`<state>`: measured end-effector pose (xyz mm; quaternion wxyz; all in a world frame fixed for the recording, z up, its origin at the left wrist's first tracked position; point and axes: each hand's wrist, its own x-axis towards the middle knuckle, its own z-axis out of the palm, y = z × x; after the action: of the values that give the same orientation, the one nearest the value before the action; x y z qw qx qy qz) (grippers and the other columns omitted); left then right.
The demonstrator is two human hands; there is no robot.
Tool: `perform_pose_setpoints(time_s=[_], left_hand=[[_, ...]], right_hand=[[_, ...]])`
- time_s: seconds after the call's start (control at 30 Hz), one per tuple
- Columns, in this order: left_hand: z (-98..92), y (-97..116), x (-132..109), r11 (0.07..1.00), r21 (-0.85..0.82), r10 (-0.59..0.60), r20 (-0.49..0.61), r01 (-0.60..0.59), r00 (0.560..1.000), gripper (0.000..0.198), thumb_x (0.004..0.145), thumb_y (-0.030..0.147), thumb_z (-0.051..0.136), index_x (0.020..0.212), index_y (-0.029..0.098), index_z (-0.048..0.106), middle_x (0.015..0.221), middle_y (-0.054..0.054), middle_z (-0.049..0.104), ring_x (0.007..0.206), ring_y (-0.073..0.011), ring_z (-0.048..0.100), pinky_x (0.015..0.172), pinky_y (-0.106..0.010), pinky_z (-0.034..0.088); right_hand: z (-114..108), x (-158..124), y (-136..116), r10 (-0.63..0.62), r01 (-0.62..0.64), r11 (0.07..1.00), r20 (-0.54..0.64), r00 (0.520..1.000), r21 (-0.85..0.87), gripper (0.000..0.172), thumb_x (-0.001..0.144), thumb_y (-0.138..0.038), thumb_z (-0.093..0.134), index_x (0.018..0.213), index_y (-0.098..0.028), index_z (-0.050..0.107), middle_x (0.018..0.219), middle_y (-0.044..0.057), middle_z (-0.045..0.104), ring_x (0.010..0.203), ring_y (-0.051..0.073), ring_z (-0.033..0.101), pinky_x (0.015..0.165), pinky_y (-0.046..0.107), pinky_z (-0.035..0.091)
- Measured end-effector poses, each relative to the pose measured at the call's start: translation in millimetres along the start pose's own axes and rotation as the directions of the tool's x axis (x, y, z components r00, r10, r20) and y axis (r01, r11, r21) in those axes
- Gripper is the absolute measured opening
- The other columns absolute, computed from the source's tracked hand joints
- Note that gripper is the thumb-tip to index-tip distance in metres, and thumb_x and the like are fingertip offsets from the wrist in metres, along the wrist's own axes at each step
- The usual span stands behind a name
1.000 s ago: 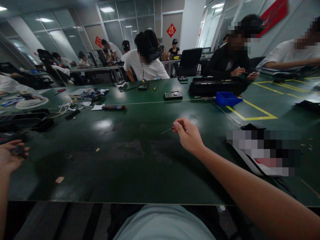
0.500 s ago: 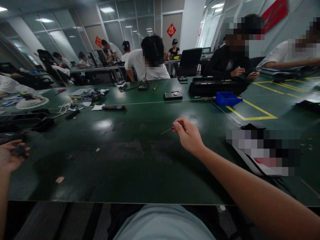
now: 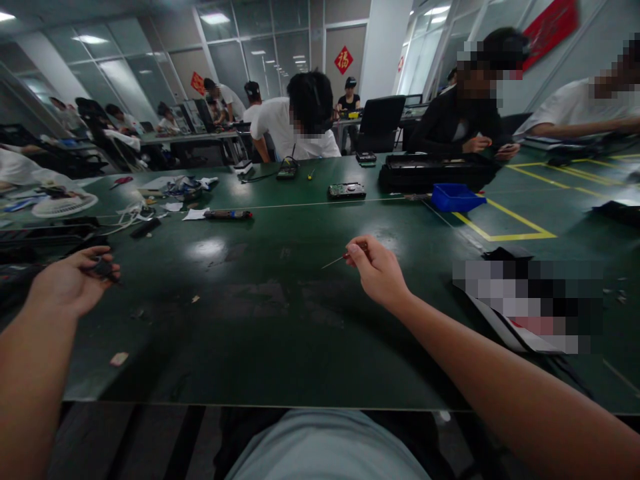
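My right hand [image 3: 377,270] is closed round the red handle of a screwdriver [image 3: 336,262], whose thin metal shaft points left above the green table [image 3: 260,347]. On the left side, my left hand [image 3: 70,280] grips a small dark object [image 3: 103,268] between thumb and fingers. What kind of object it is I cannot make out. Both hands are held above the tabletop, well apart from each other.
A hard drive [image 3: 347,191] lies ahead, left of a blue bin [image 3: 456,198] and a long black casing [image 3: 437,173]. A brown cylindrical tool [image 3: 227,215] rests at centre left. Clutter and a white fan part [image 3: 65,203] occupy the far left. Co-workers sit across the table.
My left hand has moved right and slightly up from the left edge, carrying the small dark object. My right hand and the screwdriver have stayed in place.
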<state>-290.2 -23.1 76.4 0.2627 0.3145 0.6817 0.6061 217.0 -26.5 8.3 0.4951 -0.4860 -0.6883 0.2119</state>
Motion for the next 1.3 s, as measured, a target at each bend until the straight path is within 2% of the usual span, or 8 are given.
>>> perform_pose_setpoints(time_s=[0.07, 0.3, 0.47, 0.63, 0.83, 1.0, 1.17, 1.3], left_hand=[[23.0, 9, -20, 0.994, -0.08, -0.055, 0.166, 0.069, 0.985, 0.024, 0.064, 0.004, 0.049, 0.082, 0.017, 0.058, 0.069, -0.002, 0.056, 0.063, -0.0174, 0.052, 0.061, -0.029, 0.046], [106.9, 16, -75, 0.975, -0.182, -0.038, 0.42, 0.125, 0.907, 0.022, 0.073, 0.004, 0.047, 0.087, 0.015, 0.061, 0.072, -0.001, 0.055, 0.064, -0.0151, 0.052, 0.064, -0.028, 0.043], [164.8, 11, -120, 0.98, -0.174, 0.032, 0.613, 0.096, 0.789, 0.029, 0.065, 0.005, 0.049, 0.091, 0.012, 0.062, 0.076, -0.004, 0.056, 0.066, -0.0161, 0.054, 0.064, -0.028, 0.044], [204.5, 9, -171, 0.995, -0.082, 0.098, 0.785, -0.054, 0.612, 0.032, 0.071, 0.014, 0.051, 0.101, 0.013, 0.062, 0.087, -0.005, 0.059, 0.078, -0.0179, 0.056, 0.074, -0.031, 0.046], [233.8, -15, -204, 0.829, 0.196, 0.162, 0.813, -0.524, 0.56, 0.052, 0.072, 0.002, 0.055, 0.122, 0.016, 0.052, 0.109, -0.008, 0.061, 0.093, -0.0198, 0.059, 0.084, -0.033, 0.047], [240.8, -43, -191, 0.766, 0.188, 0.243, 0.801, -0.615, 0.547, 0.034, 0.085, 0.011, 0.06, 0.117, 0.018, 0.058, 0.115, -0.009, 0.064, 0.104, -0.023, 0.061, 0.094, -0.038, 0.048], [237.1, -54, -175, 0.708, 0.076, 0.35, 0.825, -0.702, 0.443, 0.036, 0.083, 0.012, 0.066, 0.118, 0.022, 0.065, 0.12, -0.006, 0.065, 0.111, -0.0219, 0.061, 0.102, -0.039, 0.045], [236.1, -54, -174, 0.717, 0.064, 0.362, 0.817, -0.695, 0.449, 0.043, 0.083, 0.014, 0.068, 0.125, 0.023, 0.064, 0.125, -0.006, 0.066, 0.115, -0.0224, 0.061, 0.105, -0.04, 0.044]], right_hand=[[0, 0, -1, -0.001, 0.001, 1.0, -0.005, 1.0, 0.007, 0.022, 0.098, -0.04, 0.048, 0.094, -0.021, 0.059, 0.077, 0.003, 0.069, 0.074, 0.02, 0.068, 0.07, 0.034, 0.049], [-1, -1, -2, -0.002, 0.002, 1.0, -0.008, 1.0, 0.01, 0.022, 0.098, -0.04, 0.048, 0.094, -0.022, 0.059, 0.077, 0.003, 0.069, 0.075, 0.02, 0.068, 0.07, 0.034, 0.049], [-3, -1, -2, -0.008, 0.008, 1.0, -0.012, 1.0, 0.01, 0.022, 0.098, -0.04, 0.049, 0.094, -0.022, 0.06, 0.077, 0.003, 0.069, 0.075, 0.02, 0.068, 0.07, 0.034, 0.049], [-4, 0, -4, 0.006, -0.006, 1.0, -0.018, 1.0, 0.009, 0.023, 0.099, -0.04, 0.048, 0.094, -0.021, 0.059, 0.079, 0.003, 0.068, 0.075, 0.019, 0.067, 0.07, 0.033, 0.048], [-3, 1, -5, 0.063, -0.062, 0.995, 0.011, 0.998, -0.073, 0.022, 0.096, -0.04, 0.051, 0.096, -0.021, 0.061, 0.081, 0.003, 0.068, 0.076, 0.02, 0.065, 0.068, 0.033, 0.045], [-4, 2, -10, 0.138, -0.135, 0.988, 0.043, 0.989, -0.073, 0.03, 0.094, -0.045, 0.054, 0.082, -0.02, 0.064, 0.068, 0.001, 0.064, 0.062, 0.017, 0.059, 0.059, 0.032, 0.041], [-1, 2, -6, 0.128, -0.127, 0.963, 0.011, 0.992, 0.238, 0.023, 0.092, -0.042, 0.057, 0.087, -0.02, 0.063, 0.073, 0.001, 0.067, 0.068, 0.016, 0.062, 0.067, 0.032, 0.049], [2, 1, -4, 0.108, -0.101, 0.949, -0.004, 0.994, 0.299, 0.019, 0.092, -0.038, 0.059, 0.091, -0.02, 0.063, 0.081, 0.003, 0.07, 0.074, 0.017, 0.065, 0.071, 0.034, 0.052]])
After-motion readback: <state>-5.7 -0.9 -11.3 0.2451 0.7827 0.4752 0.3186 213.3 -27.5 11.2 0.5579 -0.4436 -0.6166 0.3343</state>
